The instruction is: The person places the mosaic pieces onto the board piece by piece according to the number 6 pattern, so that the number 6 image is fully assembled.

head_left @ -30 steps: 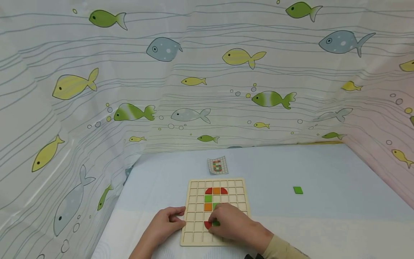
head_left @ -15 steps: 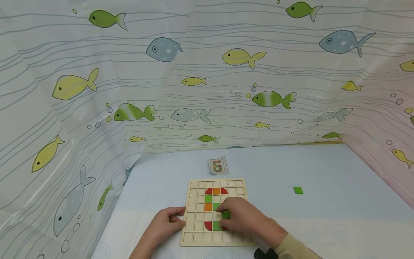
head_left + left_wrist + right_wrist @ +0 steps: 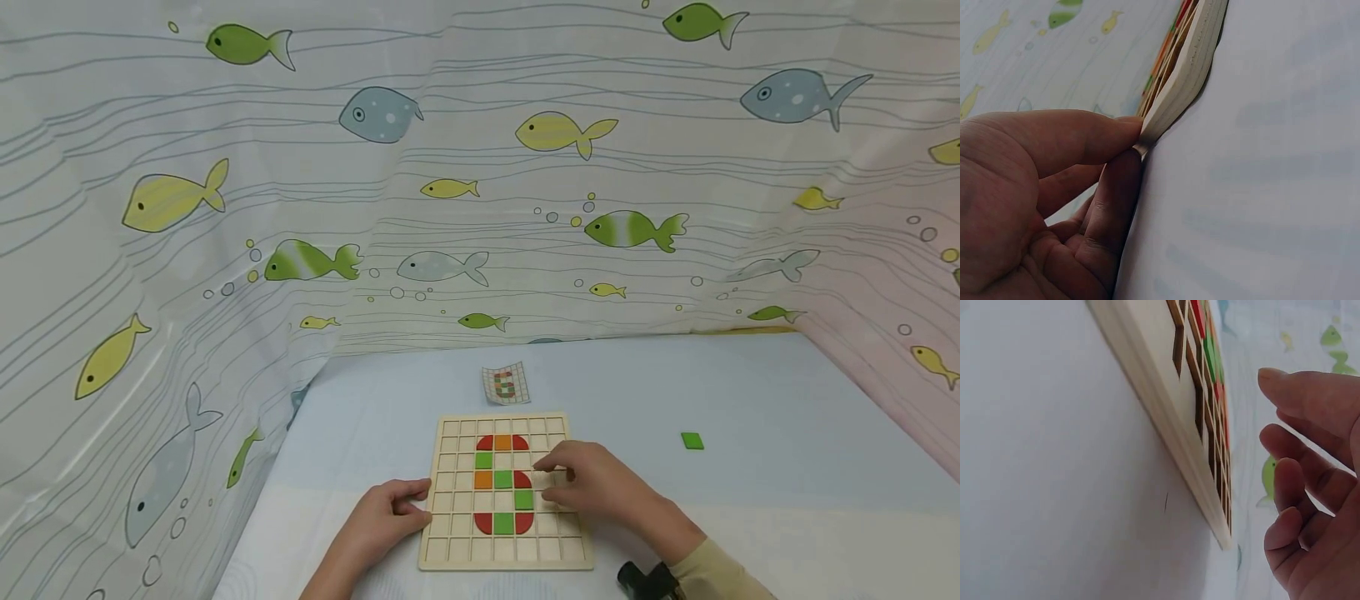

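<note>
A wooden grid board [image 3: 450,550] lies on the cloth. Several tiles sit in its cells, among them an orange square [image 3: 483,480], a green square [image 3: 523,500] and a red rounded tile [image 3: 523,523]. At the board's left edge my left hand [image 3: 386,517] holds the rim with thumb and fingertips; the left wrist view shows the thumb [image 3: 1097,137] against it. My right hand [image 3: 592,487] hovers by the right side of the board, its fingers loosely bent and apart. In the right wrist view nothing lies between that hand's fingers [image 3: 1285,440].
Behind the board lies a small pattern card [image 3: 506,384] printed with coloured squares on a grid. A loose green tile [image 3: 692,441] rests on the cloth to the right. A fish-print curtain [image 3: 480,167] encloses the table [image 3: 750,392] at the back and sides.
My right hand has drawn back to the right, off the tiles, uncovering the red and green tiles on the right of the pattern. The left hand has stayed at the board's edge.
</note>
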The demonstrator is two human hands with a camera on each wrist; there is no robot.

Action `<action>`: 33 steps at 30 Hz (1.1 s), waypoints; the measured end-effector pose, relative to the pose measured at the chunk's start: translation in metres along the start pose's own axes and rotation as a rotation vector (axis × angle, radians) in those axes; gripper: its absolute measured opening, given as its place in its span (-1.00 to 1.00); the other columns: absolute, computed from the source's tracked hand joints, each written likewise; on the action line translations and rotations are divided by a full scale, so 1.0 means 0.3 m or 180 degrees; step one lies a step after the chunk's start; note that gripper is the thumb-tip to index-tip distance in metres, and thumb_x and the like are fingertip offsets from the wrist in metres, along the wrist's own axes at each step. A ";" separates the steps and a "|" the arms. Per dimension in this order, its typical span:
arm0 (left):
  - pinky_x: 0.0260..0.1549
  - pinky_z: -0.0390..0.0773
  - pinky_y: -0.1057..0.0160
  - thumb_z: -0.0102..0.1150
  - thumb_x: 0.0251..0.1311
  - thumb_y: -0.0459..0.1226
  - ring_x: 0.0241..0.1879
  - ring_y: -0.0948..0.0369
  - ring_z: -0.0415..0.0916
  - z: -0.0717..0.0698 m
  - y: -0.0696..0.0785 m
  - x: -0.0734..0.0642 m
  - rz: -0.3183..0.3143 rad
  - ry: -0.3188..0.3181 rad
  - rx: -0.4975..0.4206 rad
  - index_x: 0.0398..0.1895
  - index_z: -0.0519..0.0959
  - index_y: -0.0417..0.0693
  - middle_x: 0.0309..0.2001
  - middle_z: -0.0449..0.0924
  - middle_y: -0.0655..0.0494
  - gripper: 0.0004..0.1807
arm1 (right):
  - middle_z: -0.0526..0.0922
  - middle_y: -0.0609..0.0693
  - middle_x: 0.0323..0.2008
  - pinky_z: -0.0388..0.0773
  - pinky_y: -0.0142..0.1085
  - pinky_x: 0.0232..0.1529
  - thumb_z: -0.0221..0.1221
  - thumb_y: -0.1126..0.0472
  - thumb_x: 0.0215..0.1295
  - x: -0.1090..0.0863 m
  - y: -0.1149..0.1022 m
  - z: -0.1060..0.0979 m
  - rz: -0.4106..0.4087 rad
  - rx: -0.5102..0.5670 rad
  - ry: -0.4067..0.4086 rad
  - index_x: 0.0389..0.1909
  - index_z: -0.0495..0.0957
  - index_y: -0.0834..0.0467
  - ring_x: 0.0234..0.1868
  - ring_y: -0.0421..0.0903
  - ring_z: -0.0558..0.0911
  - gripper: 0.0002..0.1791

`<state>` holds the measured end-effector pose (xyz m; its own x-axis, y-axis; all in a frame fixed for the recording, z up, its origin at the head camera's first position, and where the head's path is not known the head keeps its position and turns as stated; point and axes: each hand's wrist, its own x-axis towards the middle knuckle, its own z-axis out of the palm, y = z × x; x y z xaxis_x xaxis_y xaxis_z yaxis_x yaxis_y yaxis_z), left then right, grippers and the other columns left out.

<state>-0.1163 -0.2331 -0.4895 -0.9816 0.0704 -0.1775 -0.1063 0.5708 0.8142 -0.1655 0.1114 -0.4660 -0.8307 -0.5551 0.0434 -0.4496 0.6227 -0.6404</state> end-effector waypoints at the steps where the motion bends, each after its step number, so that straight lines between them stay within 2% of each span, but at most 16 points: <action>1: -0.32 0.51 0.28 0.51 -0.01 -0.19 -0.31 0.22 0.57 0.000 0.001 0.000 -0.0004 0.0004 -0.0002 0.15 0.62 -0.19 -0.05 0.66 0.08 -0.40 | 0.66 -0.20 -0.15 0.46 -0.33 -0.33 0.42 0.12 0.16 -0.005 0.008 -0.005 -0.0011 -0.0021 0.0030 0.00 0.71 0.04 -0.34 -0.23 0.50 -0.65; 10: -0.32 0.51 0.27 0.52 -0.03 -0.18 -0.31 0.22 0.57 0.001 0.004 -0.002 -0.0042 0.0028 -0.0017 0.14 0.62 -0.18 -0.06 0.66 0.10 -0.40 | 0.67 -0.17 -0.09 0.50 -0.29 -0.24 0.41 0.14 0.17 -0.042 0.077 -0.039 0.0030 -0.0062 0.0211 0.00 0.69 0.07 -0.24 -0.21 0.53 -0.64; 20: -0.31 0.50 0.27 0.52 -0.02 -0.18 -0.31 0.23 0.57 -0.002 0.004 -0.002 -0.0068 0.0021 0.0001 0.15 0.62 -0.17 -0.05 0.66 0.10 -0.39 | 0.66 -0.25 -0.12 0.50 -0.28 -0.26 0.46 0.14 0.11 -0.049 0.130 -0.070 0.0412 -0.0163 0.0436 -0.01 0.70 0.00 -0.26 -0.23 0.52 -0.62; 28: -0.31 0.51 0.27 0.52 -0.01 -0.18 -0.31 0.22 0.57 -0.001 0.010 -0.002 -0.0047 0.0008 -0.0023 0.15 0.62 -0.16 -0.05 0.66 0.09 -0.40 | 0.67 -0.20 -0.11 0.49 -0.23 -0.22 0.45 0.14 0.12 -0.062 0.186 -0.109 0.0525 -0.0202 0.0566 0.02 0.69 -0.02 -0.23 -0.18 0.52 -0.61; 33: -0.30 0.51 0.25 0.52 -0.01 -0.16 -0.31 0.23 0.57 0.000 0.010 -0.003 -0.0057 0.0007 -0.0003 0.14 0.63 -0.16 -0.06 0.66 0.10 -0.40 | 0.65 -0.13 -0.11 0.45 -0.27 -0.32 0.44 0.16 0.13 -0.074 0.224 -0.134 0.0547 -0.0248 0.0644 0.08 0.66 0.01 -0.29 -0.18 0.48 -0.56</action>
<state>-0.1157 -0.2315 -0.4870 -0.9799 0.0584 -0.1907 -0.1239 0.5713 0.8114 -0.1904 0.1877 -0.4792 -0.9421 -0.3211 0.0965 -0.3138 0.7431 -0.5911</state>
